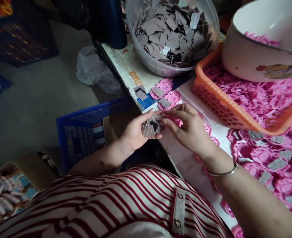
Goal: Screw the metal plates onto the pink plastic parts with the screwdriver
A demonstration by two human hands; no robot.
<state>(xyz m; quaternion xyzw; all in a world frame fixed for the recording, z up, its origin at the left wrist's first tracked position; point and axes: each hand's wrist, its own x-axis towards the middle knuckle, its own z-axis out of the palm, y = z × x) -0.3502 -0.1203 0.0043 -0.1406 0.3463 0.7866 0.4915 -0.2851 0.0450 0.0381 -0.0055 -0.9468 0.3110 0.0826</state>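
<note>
My left hand (137, 130) is cupped around a small stack of thin grey square plates (148, 128), some of them shiny. My right hand (188, 127) meets it, thumb and forefinger pinched at the stack's edge on what looks like one plate. Just beyond the hands, two pink moulded plastic pieces (172, 97) with scalloped rims lie on the table, each with a grey plate on it. Left of them a few loose grey plates (140, 93) rest near the table edge. More pink pieces lie beneath and behind my right hand, partly hidden.
A clear plastic bowl (158, 70) full of grey plates stands at the back. To the right, an orange basket (235, 107) holds small pink parts, with a white enamel pot (255, 62) on top. Many pink pieces (262, 154) cover the right side. A blue crate (64, 138) stands below left.
</note>
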